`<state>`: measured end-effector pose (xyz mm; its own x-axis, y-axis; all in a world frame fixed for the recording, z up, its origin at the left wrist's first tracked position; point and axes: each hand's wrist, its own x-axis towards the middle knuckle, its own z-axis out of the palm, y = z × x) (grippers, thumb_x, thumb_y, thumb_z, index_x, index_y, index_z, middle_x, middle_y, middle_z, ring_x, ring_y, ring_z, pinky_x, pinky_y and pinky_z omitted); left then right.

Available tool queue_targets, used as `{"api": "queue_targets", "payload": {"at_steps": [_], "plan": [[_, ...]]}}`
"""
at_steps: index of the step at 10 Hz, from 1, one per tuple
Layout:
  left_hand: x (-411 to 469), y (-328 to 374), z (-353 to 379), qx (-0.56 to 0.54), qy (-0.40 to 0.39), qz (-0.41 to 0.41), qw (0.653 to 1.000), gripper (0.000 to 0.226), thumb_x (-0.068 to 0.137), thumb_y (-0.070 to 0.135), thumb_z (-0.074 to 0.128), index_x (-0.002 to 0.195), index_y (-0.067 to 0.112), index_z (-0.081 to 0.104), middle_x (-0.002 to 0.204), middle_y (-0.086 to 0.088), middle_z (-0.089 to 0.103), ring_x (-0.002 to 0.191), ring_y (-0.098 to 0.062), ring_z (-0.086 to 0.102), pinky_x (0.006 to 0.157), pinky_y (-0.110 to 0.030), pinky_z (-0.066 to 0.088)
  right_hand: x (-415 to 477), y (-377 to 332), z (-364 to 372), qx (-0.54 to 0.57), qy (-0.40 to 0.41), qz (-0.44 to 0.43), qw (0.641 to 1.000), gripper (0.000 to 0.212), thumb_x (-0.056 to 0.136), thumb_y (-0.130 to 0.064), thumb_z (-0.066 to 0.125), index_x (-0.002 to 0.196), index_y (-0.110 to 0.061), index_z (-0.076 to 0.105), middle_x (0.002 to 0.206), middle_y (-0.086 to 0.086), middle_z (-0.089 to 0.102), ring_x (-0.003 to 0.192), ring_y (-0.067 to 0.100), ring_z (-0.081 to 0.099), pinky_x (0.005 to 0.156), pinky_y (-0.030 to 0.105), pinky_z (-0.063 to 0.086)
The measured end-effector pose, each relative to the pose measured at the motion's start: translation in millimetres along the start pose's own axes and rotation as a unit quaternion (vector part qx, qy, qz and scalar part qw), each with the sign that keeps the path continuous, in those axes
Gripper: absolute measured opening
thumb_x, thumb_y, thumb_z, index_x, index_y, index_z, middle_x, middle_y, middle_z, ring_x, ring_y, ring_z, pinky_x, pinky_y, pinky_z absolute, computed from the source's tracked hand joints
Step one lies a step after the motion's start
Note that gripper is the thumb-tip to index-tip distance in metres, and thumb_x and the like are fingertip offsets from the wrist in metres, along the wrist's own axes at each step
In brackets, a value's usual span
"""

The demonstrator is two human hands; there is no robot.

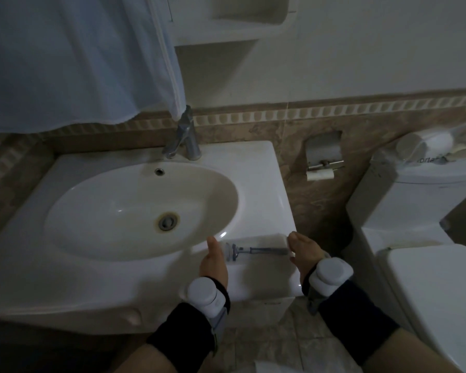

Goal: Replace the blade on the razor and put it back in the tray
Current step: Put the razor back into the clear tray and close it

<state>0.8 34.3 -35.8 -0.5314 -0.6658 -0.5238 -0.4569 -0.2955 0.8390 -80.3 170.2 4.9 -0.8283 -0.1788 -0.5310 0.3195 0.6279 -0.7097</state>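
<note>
Flanking a clear tray (265, 239) on the front right rim of a white sink (92, 286), a person's two hands frame its short ends in a dim bathroom. The razor (256, 250) lies flat inside the tray, its cartridge head toward the left hand (213, 263) and its dark handle running to the right hand (304, 253).

The left hand stands on edge against the tray's left end, thumb pointing away from the camera; its fingers are hidden behind the palm, so whether they clasp the tray or only rest against it cannot be told. The right hand meets the tray's right end with thumb above and fingers lower, but the low light and blur leave its hold equally unclear. Neither hand touches the razor itself.

Each wrist carries a white, rounded device, left (205, 292) and right (331, 273), strapped over a dark cuff.

Behind the tray the oval bowl dips to a stained drain (169, 221), with a chrome tap (184, 138) at the back edge. A pale blue curtain (65, 63) hangs over the upper left, its hem just above the tap. On the brown tiled wall to the right is a recessed paper holder (324, 157), and beside it stands a white toilet (414, 200) with a bagged item on its cistern.
</note>
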Motion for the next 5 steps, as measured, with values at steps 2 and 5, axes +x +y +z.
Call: {"api": "queue_targets", "payload": {"at_steps": [2,5], "plan": [[-7,5,4,0.04,0.006,0.002,0.999,0.064,0.093,0.046,0.02,0.127,-0.002,0.045,0.14,-0.022,0.042,0.128,-0.034,0.04,0.109,-0.036,0.027,4,8,6,0.029,0.003,-0.025,0.999,0.04,0.096,-0.01,0.037,0.132,0.006,0.037,0.14,0.025,0.041,0.13,0.038,0.04,0.11,0.041,0.031],[-23,7,12,0.082,0.023,-0.014,0.996,0.064,0.094,0.046,0.015,0.132,0.002,0.039,0.143,-0.022,0.038,0.13,-0.034,0.038,0.109,-0.035,0.026,10,17,14,-0.004,-0.002,-0.045,0.999,0.041,0.098,-0.015,0.033,0.132,0.007,0.036,0.138,0.026,0.043,0.128,0.039,0.04,0.109,0.043,0.031]]}}
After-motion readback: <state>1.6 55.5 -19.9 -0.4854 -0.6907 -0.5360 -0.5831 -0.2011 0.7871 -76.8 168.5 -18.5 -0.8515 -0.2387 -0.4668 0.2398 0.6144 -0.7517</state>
